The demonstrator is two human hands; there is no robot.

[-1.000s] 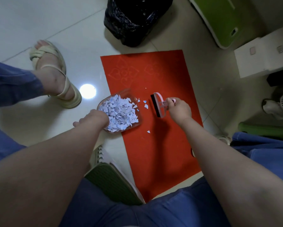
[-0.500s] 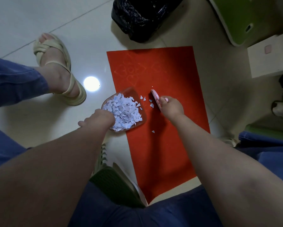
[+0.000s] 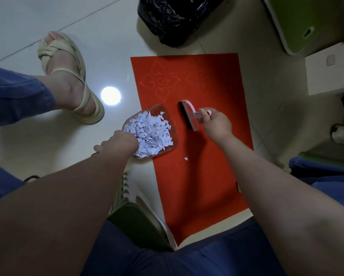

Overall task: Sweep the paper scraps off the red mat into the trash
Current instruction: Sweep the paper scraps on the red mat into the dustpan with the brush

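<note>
A red mat (image 3: 203, 176) lies on the tiled floor. My left hand (image 3: 118, 143) grips the handle of a clear dustpan (image 3: 172, 138) at the mat's left edge; a heap of white paper scraps (image 3: 151, 132) fills it. My right hand (image 3: 217, 124) holds a small pink brush (image 3: 189, 114) with black bristles, just right of the pan and apart from it. One loose scrap (image 3: 185, 158) lies on the mat below the pan. A black trash bag (image 3: 175, 18) stands beyond the mat's far edge.
My sandalled foot (image 3: 67, 80) rests on the floor to the left. A green slatted stool (image 3: 139, 222) sits under me by the mat's near left side. A white box (image 3: 330, 70) and a green panel (image 3: 298, 20) stand at the far right.
The brush swept left to the pan's rim, then drew back right. The few scraps beside the pan's mouth are gone from the mat; one scrap below stays.
</note>
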